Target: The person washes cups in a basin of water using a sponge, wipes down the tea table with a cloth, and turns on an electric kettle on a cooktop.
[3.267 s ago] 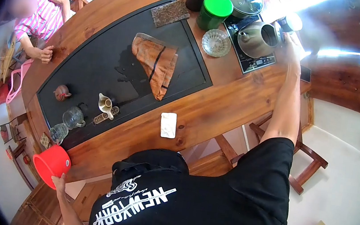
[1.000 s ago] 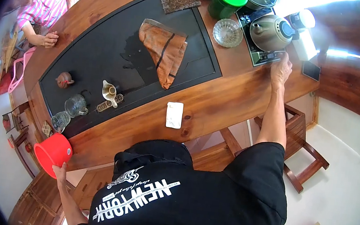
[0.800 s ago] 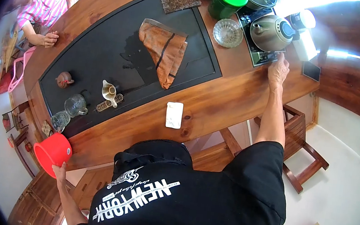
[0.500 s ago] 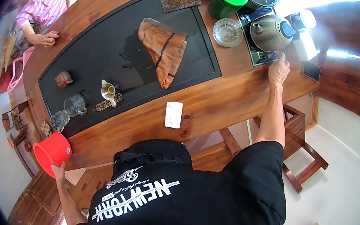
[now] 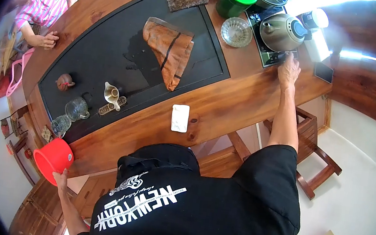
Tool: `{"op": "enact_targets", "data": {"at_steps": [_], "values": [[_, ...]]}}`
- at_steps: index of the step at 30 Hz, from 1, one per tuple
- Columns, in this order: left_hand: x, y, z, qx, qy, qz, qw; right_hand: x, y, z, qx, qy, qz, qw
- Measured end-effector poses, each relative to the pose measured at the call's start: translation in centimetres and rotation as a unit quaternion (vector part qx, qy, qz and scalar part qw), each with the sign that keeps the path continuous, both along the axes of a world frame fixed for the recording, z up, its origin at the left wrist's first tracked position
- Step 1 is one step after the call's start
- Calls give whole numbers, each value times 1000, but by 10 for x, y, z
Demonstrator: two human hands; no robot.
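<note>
Right hand (image 5: 288, 74), fingers loosely extended, gripping nothing, is at the front panel of the cooktop (image 5: 270, 59) under the kettle (image 5: 277, 32), probably adjusting it, calling for precise fingertip contact; left hand (image 5: 60, 179) fingers grip the red bucket (image 5: 63, 151) beside the tabletop (image 5: 248, 88).

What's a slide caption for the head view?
Left hand holding red bucket, right hand at the cooktop edge beside the kettle.

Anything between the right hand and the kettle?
Nothing visible. The right hand is at the cooker's front edge, and the kettle sits just beyond, on the cooker. The bowl stands left of it, out of line.
</note>
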State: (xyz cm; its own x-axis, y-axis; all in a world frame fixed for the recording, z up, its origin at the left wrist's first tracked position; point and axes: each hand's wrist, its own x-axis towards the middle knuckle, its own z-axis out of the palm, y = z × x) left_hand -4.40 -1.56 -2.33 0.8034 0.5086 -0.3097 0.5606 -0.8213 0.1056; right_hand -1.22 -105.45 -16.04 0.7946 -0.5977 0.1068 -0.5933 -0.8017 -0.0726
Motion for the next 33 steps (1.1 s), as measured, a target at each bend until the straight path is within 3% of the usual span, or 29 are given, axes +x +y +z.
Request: {"op": "enact_targets", "data": {"at_steps": [14, 18, 23, 25, 30, 33], "values": [[-2, 5, -2, -27, -15, -23, 999, -5, -40, -15, 127, -76, -172, 974], [-3, 4, -5, -33, -34, -9, 999, 2, -39, -4, 136, -55, -143, 979], [-3, 3, 0, -71, -21, 17, 997, 8, -48, -2, 125, 72, -131, 981], [-2, 6, -4, -97, -23, 12, 995, 4, -57, -2, 123, 58, -119, 984], [-9, 36, -16, 11, -11, -28, 999, -3, -65, -8, 97, -15, -97, 990], [-9, 26, -10, -23, -10, -29, 999, 0, -65, -15, 99, -26, -104, 989]]}}
